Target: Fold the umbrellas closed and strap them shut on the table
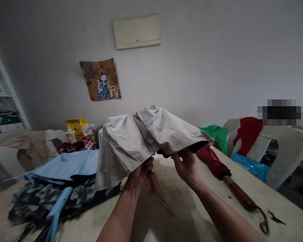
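A grey umbrella (131, 137) with a partly spread, creased canopy is held up over the table. Its brown handle (154, 182) hangs below the fabric, a thin wrist cord dangling from it. My left hand (141, 170) is closed on the umbrella just above the handle; the canopy hides part of the fingers, so whether they hold shaft or cloth is unclear. At the canopy's lower right edge, my right hand (186, 165) grips the fabric, its fingertips partly tucked underneath. The dark inner side of the canopy shows beside that hand.
On the left lie a light blue umbrella (65, 164) and a camouflage umbrella (83, 196). A dark red umbrella (213, 164) with a hooked cord lies right. Behind are a yellow bag (77, 127) and a green bag (217, 133). Chairs flank the table (181, 201); a person (280, 114) is at far right.
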Motion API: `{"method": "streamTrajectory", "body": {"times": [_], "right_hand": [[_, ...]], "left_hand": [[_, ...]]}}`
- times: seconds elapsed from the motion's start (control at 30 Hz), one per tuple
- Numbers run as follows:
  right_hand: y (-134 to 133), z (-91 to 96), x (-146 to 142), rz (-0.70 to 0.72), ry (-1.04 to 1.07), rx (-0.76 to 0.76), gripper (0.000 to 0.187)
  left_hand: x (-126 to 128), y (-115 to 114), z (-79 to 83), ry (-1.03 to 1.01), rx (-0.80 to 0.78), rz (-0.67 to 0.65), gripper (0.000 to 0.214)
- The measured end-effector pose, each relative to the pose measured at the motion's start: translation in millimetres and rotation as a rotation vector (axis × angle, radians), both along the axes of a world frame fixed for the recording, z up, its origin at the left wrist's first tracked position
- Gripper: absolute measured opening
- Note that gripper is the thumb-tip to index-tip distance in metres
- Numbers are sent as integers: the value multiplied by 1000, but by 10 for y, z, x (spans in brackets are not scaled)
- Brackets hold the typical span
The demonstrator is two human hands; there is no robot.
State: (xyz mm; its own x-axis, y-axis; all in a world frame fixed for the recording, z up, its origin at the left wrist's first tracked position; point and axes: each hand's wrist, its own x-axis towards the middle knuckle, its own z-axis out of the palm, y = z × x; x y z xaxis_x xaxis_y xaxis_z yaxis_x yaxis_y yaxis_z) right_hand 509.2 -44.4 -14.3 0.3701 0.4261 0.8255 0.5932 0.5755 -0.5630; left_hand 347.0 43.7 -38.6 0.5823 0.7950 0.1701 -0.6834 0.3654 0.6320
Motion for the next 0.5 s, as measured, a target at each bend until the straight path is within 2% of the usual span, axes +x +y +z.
{"method": "streamTrajectory", "body": {"times": [0.07, 0.1, 0.17, 0.23, 0.33, 0.37, 0.5], "right_hand": [[-111, 61, 10, -69, -50, 162, 5], [-162, 92, 17, -114, -57, 244, 6], [-241, 163, 46, -185, -20, 395, 18], [-286, 250, 99, -219, 47, 481, 33], [-304, 378, 219, -224, 104, 462, 58], [-302, 408, 260, -230, 105, 445, 59], [-293, 451, 366, -266, 70, 433, 35]], "left_hand": [[14, -32, 40, 5, 3, -45, 10], [18, -39, 49, 16, 5, -75, 11], [21, -35, 46, 42, 18, -126, 17], [26, -27, 29, 64, 43, -166, 24], [50, -39, 11, 79, 56, -229, 30], [61, -49, 11, 76, 48, -252, 30], [104, -89, 22, 56, -3, -328, 26]]}}
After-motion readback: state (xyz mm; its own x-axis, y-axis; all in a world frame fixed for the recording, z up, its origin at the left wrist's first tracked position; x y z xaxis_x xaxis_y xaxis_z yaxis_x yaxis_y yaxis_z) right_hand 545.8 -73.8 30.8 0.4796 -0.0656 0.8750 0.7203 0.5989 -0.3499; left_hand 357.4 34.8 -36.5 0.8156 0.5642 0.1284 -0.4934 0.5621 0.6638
